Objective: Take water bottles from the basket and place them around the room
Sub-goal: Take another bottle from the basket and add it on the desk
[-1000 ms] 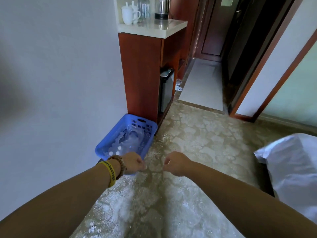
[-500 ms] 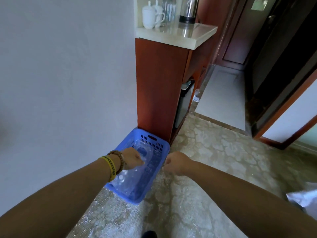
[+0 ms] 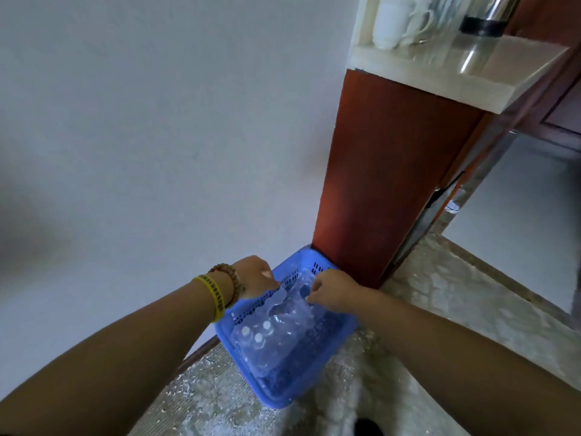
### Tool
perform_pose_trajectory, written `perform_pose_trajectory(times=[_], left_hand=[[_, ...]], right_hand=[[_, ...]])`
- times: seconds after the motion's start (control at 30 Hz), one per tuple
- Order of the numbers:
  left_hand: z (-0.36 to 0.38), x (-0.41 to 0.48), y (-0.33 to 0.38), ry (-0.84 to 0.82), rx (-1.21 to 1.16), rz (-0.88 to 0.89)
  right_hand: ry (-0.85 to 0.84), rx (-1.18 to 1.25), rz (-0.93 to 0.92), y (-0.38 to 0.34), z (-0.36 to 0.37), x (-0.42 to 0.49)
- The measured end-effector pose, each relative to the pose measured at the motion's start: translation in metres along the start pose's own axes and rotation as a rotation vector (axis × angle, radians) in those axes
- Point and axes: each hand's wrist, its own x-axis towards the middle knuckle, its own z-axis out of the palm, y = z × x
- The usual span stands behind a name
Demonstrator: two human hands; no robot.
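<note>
**Two hands, one wrapped bottle pack**

Curled fingers (image 3: pixel 274 283) of the left hand (image 3: pixel 255 276) pinch the clear wrap (image 3: pixel 280 301) at the pack's 11 o'clock. The right hand (image 3: pixel 334 288) pinches it at 1 o'clock. Three white caps (image 3: pixel 258 338) show among the water bottles (image 3: pixel 276 344), which lie in one blue basket (image 3: pixel 284 401) on the floor at the wooden cabinet's (image 3: pixel 380 184) 7 o'clock.

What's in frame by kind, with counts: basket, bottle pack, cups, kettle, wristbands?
blue basket: 1
wrapped bottle pack: 1
white cups: 2
kettle: 1
wristbands: 2
Total: 7
</note>
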Motion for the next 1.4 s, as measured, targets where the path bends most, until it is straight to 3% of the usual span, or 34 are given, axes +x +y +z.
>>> perform_pose_trajectory(times=[0.3, 0.6, 0.7, 0.87, 1.03, 1.23, 1.33, 1.4], left_hand=[[0.018, 0.047, -0.003, 0.155, -0.208, -0.233], [0.071, 0.081, 0.018, 0.268, -0.341, -0.522], [0.107, 0.096, 0.014, 0.223, -0.353, -0.601], [0.171, 0.133, -0.033, 0.229, -0.339, -0.696], [0.279, 0.209, -0.119, 0.301, -0.364, -0.737], [0.418, 0.316, -0.232, 0.445, -0.417, -0.797], [0.46, 0.357, -0.27, 0.554, -0.418, -0.785], [0.476, 0.374, -0.279, 0.586, -0.429, -0.785]], right_hand=[[-0.241, -0.221, -0.355, 0.009, -0.019, 0.089], [-0.422, -0.328, -0.397, 0.068, -0.038, 0.169], [-0.468, -0.333, -0.414, 0.09, -0.015, 0.19], [-0.49, -0.267, -0.462, 0.121, 0.057, 0.238], [-0.434, -0.195, -0.486, 0.162, 0.187, 0.325], [-0.181, -0.201, -0.465, 0.222, 0.355, 0.455], [-0.036, -0.039, -0.456, 0.235, 0.409, 0.503], [-0.062, 0.008, -0.412, 0.24, 0.429, 0.518]])
